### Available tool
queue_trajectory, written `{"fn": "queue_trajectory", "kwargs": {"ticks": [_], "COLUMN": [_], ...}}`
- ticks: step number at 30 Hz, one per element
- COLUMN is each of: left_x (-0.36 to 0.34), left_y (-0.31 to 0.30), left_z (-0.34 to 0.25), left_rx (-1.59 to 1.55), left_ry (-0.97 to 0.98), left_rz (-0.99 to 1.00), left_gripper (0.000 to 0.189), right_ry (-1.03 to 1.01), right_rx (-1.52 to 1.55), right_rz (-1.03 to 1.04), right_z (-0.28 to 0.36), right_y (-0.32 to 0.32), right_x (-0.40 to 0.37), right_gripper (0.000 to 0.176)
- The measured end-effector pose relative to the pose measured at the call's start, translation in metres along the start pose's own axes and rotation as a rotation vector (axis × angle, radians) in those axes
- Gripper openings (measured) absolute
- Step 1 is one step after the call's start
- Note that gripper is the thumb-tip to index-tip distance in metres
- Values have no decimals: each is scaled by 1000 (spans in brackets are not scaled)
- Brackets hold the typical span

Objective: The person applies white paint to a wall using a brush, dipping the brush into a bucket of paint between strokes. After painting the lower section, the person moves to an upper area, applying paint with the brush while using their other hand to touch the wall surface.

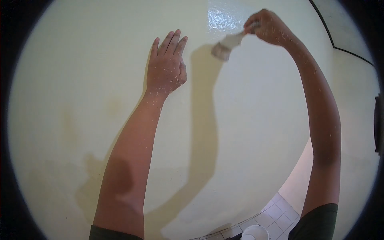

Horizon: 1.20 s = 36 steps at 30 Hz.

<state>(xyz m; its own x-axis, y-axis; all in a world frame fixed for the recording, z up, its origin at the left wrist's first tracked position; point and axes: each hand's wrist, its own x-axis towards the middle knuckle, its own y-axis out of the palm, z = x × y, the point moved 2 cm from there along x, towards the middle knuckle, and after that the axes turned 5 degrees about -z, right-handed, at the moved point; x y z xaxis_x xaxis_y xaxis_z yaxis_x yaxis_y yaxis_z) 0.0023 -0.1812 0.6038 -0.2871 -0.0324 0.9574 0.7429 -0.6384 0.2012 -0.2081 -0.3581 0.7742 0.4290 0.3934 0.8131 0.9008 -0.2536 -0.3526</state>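
A pale, cream-coloured wall [252, 128] fills most of the head view. My left hand [166, 66] lies against it left of centre, fingers spread and pointing up, holding nothing. Higher up on the right, my right hand [270, 28] is closed around the handle of a paint brush [224, 48]. The brush's bristles point down and to the left, slightly blurred, close to the wall; whether they touch it I cannot tell. Small light specks dot both hands and forearms. A shiny, wet-looking patch [226, 16] shows on the wall above the brush.
A white round bucket [256, 233] stands at the bottom edge on a tiled floor [276, 216]. A dark line [325, 26] runs along the upper right. A dark object [377, 124] sits at the right edge. Shadows of my arm and head fall on the wall.
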Motion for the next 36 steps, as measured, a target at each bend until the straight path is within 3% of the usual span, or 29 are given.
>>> {"fn": "queue_trajectory", "kwargs": {"ticks": [2,4,6,11,15,18,19,25,26,28,32,36], "left_x": [0,0,1,0,-1,0,0,0,0,-1,0,0], "left_y": [1,-1,-2,-1,0,2,2,1,0,-1,-1,0], "left_z": [0,-1,-1,-1,0,1,1,1,0,-1,1,1], "left_rx": [-2,-13,-20,-20,-8,0,-2,5,5,10,14,11], "left_ry": [-1,-4,-2,-1,8,12,12,5,6,6,9,8], "left_rz": [-7,-10,-14,-15,-15,-21,-21,-6,0,4,-1,-15], "left_gripper": [64,64,63,63,63,62,62,63,63,63,63,63], "right_ry": [128,106,127,193,136,-36,26,48,113,138,71,104], "right_rx": [-95,-138,-162,-224,112,155,76,221,197,97,164,-138], "right_rz": [-137,-412,-511,-239,-10,153,313,708,860,937,464,9], "right_z": [-9,16,33,18,0,-18,-7,35,45,50,15,2], "right_y": [-4,-5,-12,-20,-4,3,5,33,32,32,17,0], "right_x": [16,10,11,25,11,-11,-21,-91,-95,-93,-56,-11], "right_gripper": [18,14,16,22,22,22,25,24,23,23,20,27]}}
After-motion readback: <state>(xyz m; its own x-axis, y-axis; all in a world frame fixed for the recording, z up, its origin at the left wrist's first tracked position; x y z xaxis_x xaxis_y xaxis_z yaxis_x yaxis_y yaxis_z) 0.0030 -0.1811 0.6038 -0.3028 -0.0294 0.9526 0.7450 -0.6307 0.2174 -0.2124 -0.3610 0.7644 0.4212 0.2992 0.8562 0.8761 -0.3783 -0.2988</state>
